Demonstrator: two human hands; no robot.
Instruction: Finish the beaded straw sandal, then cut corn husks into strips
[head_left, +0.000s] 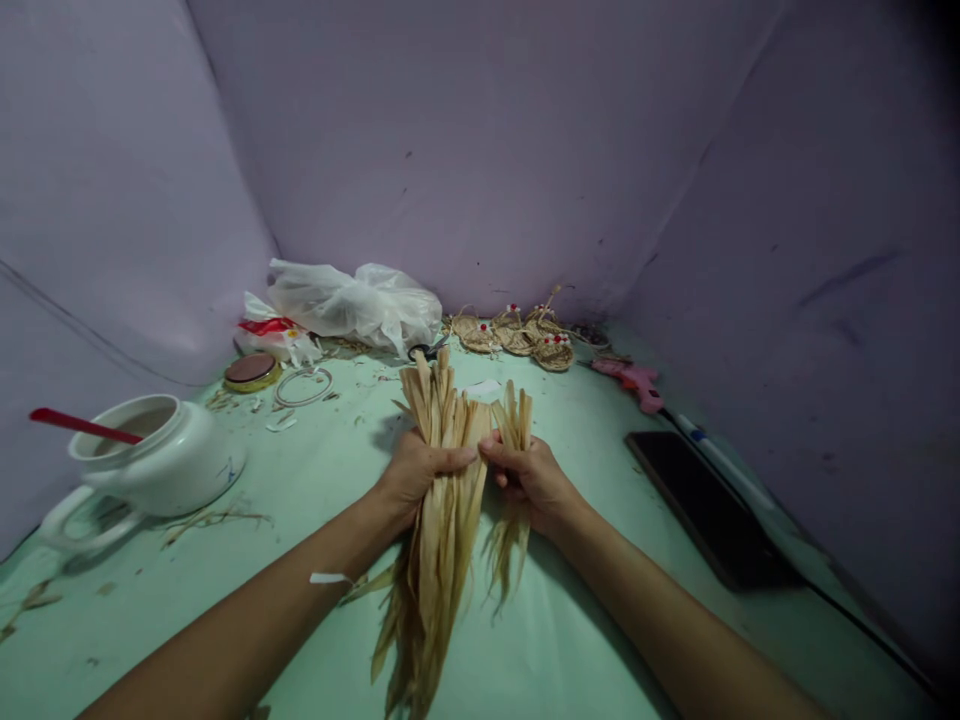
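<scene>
My left hand [420, 470] is closed round a large bundle of dried, straw-coloured leaf strips [442, 540], its thumb lying across the front. The strips stand upright in the grip, and their ragged lower ends hang toward the table's near edge. A smaller bunch of the same dried leaf strips [514, 415] sits in my right hand [529, 475], which is closed on it. The right thumb and fingertip touch the right edge of the larger bundle. A white paper tag [330, 578] shows by my left forearm.
On the pale green table [300, 480] a white pot [165, 465] with a red-handled utensil stands left. Behind lie a plastic bag [360, 305], scissors [427, 350], a round tin [251, 372] and woven ornaments [517, 335]. A pink glue gun [630, 380] and black phone [709, 510] lie right.
</scene>
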